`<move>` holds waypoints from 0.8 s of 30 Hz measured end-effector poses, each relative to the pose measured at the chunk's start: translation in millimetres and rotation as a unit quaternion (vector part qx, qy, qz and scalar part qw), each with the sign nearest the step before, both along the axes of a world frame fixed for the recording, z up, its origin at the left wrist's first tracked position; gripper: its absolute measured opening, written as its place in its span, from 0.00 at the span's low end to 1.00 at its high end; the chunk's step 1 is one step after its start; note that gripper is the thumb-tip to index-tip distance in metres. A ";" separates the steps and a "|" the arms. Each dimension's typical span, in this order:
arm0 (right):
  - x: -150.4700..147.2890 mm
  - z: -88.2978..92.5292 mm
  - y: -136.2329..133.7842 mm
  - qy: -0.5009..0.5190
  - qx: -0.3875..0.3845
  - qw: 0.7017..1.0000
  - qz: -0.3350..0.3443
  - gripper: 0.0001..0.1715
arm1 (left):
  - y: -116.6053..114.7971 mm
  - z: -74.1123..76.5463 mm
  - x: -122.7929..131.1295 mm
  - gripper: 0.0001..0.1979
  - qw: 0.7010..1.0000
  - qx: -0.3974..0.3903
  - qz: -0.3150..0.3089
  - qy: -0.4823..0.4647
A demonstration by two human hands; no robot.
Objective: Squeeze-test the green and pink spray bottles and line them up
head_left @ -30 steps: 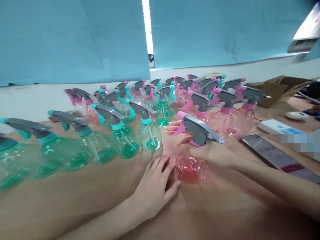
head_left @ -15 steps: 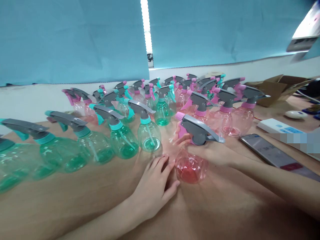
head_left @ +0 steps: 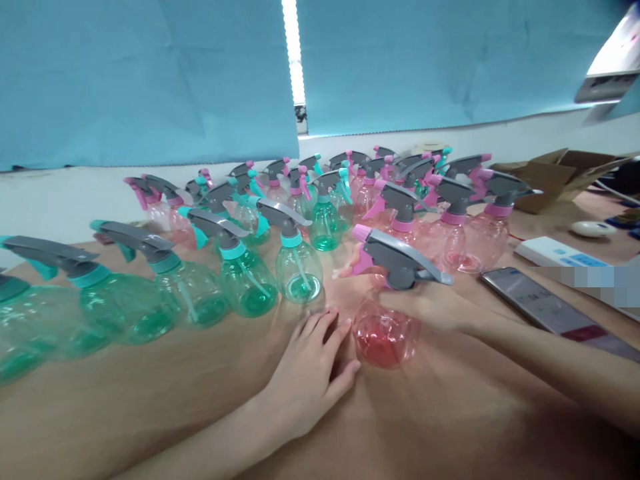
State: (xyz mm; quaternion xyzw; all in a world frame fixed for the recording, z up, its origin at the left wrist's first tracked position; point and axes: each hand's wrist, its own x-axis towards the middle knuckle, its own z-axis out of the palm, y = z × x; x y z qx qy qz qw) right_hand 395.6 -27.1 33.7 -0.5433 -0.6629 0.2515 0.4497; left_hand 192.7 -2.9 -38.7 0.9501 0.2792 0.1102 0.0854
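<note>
A pink spray bottle (head_left: 385, 337) with a grey and pink head stands upright on the table in front of me. My right hand (head_left: 415, 300) is closed round its neck, just under the head, with some fingers reaching past the pink trigger. My left hand (head_left: 310, 367) lies on the table just left of that bottle, its fingers spread and holding nothing. Close behind my left hand is a green spray bottle (head_left: 299, 270), part of a row of green bottles running off to the left.
More pink and green spray bottles crowd the back of the table (head_left: 210, 413). To the right lie a phone (head_left: 545, 303), a white box (head_left: 555, 252) and a white mouse (head_left: 593, 229), with an open cardboard box (head_left: 545, 179) behind them.
The pink bottle in my right hand has shifted very slightly to the right. My left hand has stayed in place.
</note>
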 end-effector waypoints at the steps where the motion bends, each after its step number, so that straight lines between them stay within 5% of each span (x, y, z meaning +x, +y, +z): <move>1: 0.4 -2.3 0.6 0.012 -0.007 1.000 0.000 0.08 | -0.1 -0.1 -0.1 0.21 1.000 -0.001 0.000 0.000; 10: 2.8 -16.9 5.5 0.070 -0.007 0.995 0.066 0.30 | -1.7 1.9 0.3 0.21 1.000 -0.001 -0.003 0.002; 24: 2.6 -14.7 2.6 0.012 0.012 0.999 0.045 0.25 | -1.5 2.9 0.5 0.21 1.000 0.001 0.000 0.018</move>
